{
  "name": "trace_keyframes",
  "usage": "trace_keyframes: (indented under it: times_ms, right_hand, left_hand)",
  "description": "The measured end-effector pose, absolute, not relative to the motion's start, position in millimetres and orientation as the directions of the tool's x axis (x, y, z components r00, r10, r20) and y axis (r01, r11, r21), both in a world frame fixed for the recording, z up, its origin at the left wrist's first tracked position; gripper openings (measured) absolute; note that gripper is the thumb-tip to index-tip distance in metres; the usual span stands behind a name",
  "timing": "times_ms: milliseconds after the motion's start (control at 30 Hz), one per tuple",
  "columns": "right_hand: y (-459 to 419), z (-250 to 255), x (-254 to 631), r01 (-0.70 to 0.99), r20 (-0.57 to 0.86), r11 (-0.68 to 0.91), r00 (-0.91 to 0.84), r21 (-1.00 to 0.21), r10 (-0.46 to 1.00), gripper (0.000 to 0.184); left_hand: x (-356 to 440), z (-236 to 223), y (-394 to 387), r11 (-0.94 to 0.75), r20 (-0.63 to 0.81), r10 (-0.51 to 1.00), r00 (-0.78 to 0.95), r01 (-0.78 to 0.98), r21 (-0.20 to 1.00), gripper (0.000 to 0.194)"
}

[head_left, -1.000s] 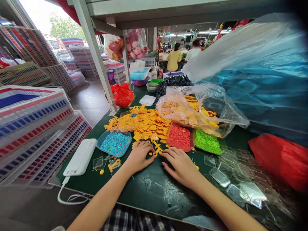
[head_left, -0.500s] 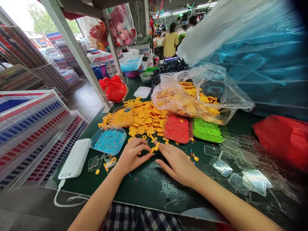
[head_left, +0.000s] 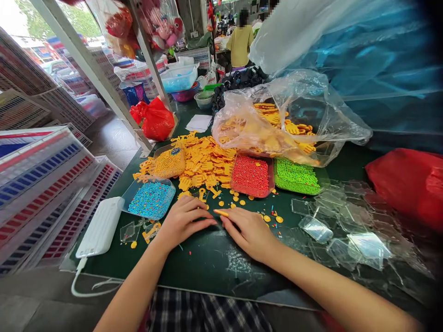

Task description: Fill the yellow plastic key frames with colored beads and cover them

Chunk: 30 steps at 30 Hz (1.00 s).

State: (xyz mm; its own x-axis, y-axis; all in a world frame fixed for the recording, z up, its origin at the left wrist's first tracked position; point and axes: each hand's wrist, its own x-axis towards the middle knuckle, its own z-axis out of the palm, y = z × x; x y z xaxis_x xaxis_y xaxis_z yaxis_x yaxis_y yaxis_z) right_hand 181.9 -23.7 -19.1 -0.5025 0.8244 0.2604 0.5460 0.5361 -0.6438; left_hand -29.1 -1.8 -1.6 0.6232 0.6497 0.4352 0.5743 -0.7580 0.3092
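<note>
Both hands lie flat on the green worktop [head_left: 214, 263], the left hand [head_left: 180, 223] with loose fingers gripping nothing and the right hand [head_left: 251, 233] pinching a small yellow piece [head_left: 221, 212] at its fingertips, just at 12 o'clock of the knuckles. At 12 o'clock beyond them the yellow parts pile [head_left: 204, 163] looks barely touched, so I judge most of the work is left. The blue bead tray [head_left: 150, 199] sits at 10 o'clock, the red bead tray [head_left: 249, 175] at 1 o'clock.
</note>
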Motion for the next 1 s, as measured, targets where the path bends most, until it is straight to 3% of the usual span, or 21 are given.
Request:
trace_keyframes:
  times_ms: [233, 533, 667, 867, 1000]
  right_hand:
    - [-23, -25, 179, 0.591, 0.233, 0.562, -0.541, -0.579, 0.808, 0.034]
    - [-23, -31, 178, 0.584, 0.210, 0.557, -0.556, -0.590, 0.804, 0.033]
    - [-22, -32, 180, 0.564, 0.247, 0.574, -0.552, -0.593, 0.797, 0.033]
    - [-21, -33, 181, 0.555, 0.283, 0.591, -0.544, -0.585, 0.790, 0.032]
    - [-22, -33, 181, 0.546, 0.312, 0.596, -0.527, -0.589, 0.791, 0.032]
  left_hand:
    - [-34, -7, 4, -0.595, 0.445, 0.781, 0.438, 0.738, 0.319, 0.031]
    - [-37, -9, 4, -0.412, 0.441, 0.871, 0.214, 0.808, 0.421, 0.022]
    - [-38, -12, 4, -0.341, 0.490, 0.868, 0.076, 0.809, 0.479, 0.027]
    - [-43, -13, 5, -0.460, 0.519, 0.819, 0.246, 0.821, 0.337, 0.019]
    - [-45, -11, 3, -0.515, 0.460, 0.819, 0.344, 0.795, 0.322, 0.029]
